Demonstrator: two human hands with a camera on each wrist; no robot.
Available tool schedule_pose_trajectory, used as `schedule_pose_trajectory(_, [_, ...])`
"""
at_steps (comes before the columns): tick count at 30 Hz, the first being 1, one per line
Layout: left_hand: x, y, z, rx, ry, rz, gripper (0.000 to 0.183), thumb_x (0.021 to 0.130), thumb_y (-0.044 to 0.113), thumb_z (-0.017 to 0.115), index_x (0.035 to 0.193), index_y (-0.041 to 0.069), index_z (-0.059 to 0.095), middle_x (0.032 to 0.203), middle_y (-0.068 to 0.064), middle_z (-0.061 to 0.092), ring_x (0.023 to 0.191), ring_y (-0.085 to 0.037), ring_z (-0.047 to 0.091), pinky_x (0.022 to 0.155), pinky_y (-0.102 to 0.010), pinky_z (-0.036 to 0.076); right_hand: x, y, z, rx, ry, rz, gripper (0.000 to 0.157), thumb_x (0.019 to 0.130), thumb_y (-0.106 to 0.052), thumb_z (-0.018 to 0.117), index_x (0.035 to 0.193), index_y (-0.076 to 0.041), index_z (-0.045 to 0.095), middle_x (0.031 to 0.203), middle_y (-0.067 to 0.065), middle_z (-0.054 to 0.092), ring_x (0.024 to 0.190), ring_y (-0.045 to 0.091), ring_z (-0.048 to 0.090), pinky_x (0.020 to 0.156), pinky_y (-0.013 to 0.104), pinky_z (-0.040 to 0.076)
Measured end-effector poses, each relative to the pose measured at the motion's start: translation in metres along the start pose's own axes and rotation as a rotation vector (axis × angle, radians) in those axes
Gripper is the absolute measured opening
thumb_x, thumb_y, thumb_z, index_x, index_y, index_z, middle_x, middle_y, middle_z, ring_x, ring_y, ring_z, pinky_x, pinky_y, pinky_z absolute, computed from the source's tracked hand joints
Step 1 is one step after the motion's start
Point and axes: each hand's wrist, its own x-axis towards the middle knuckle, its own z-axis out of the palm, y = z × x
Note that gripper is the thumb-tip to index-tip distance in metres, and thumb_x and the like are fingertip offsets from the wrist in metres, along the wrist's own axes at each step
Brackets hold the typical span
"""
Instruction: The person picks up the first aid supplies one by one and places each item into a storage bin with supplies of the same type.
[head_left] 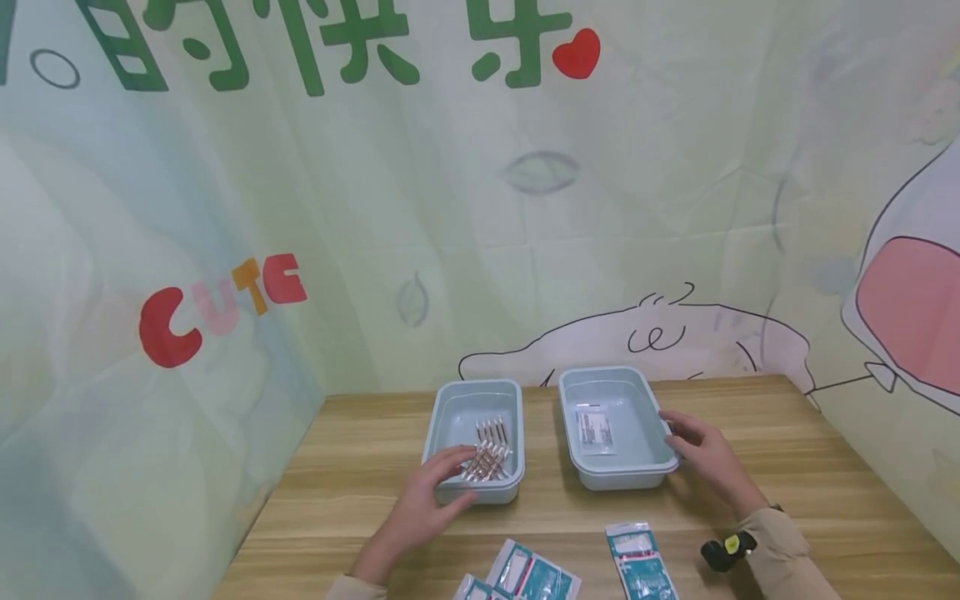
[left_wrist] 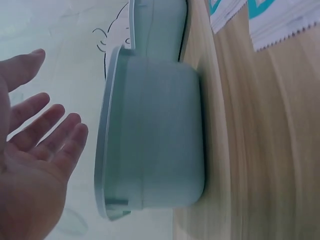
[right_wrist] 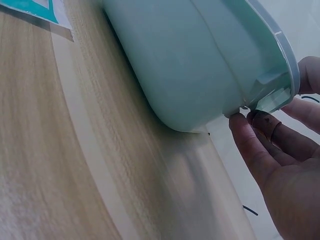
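Note:
My left hand [head_left: 429,493] hovers at the near left corner of a light-blue plastic tray [head_left: 442,417], its fingers loosely spread and holding nothing. Inside that tray lie several cotton swabs [head_left: 487,461] with white tips and brown sticks. A second light-blue tray [head_left: 622,479] stands to the right, with a small printed packet [head_left: 595,431] on its bottom. My right hand [head_left: 705,454] grips that tray's right side. In the right wrist view, fingers [right_wrist: 250,145] press below the rim while others reach over it.
Teal-and-white packets [head_left: 534,575] lie at the table's near edge, with another teal packet [head_left: 641,565] to their right. The wooden table [head_left: 360,433] backs onto a printed cloth [head_left: 420,208]. A black device [head_left: 727,550] is strapped at the right wrist.

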Motion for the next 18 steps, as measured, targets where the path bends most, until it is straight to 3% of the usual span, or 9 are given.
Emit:
schedule_pose_trajectory(9, [-0.009, 0.002, 0.012, -0.107, -0.092, 0.015, 0.053, 0.08, 0.007, 0.078, 0.129, 0.014, 0.059, 0.132, -0.012, 0.06, 0.12, -0.027, 0.057, 0.086, -0.036, 0.058, -0.002, 0.001, 0.003, 0.004, -0.006, 0.012, 0.05, 0.099, -0.025, 0.055, 0.145, -0.008, 0.044, 0.15, 0.024, 0.04, 0.134, 0.046, 0.041, 0.106, 0.059, 0.04])
schedule_pose_trajectory(18, [-0.007, 0.006, 0.015, -0.084, -0.16, 0.062, 0.054, 0.075, 0.004, 0.08, 0.125, 0.004, 0.06, 0.129, -0.014, 0.061, 0.116, -0.026, 0.06, 0.086, -0.034, 0.058, -0.001, 0.001, 0.0, -0.005, 0.004, -0.005, 0.05, 0.1, -0.026, 0.054, 0.145, -0.008, 0.044, 0.151, 0.023, 0.038, 0.135, 0.046, 0.039, 0.107, 0.059, 0.039])
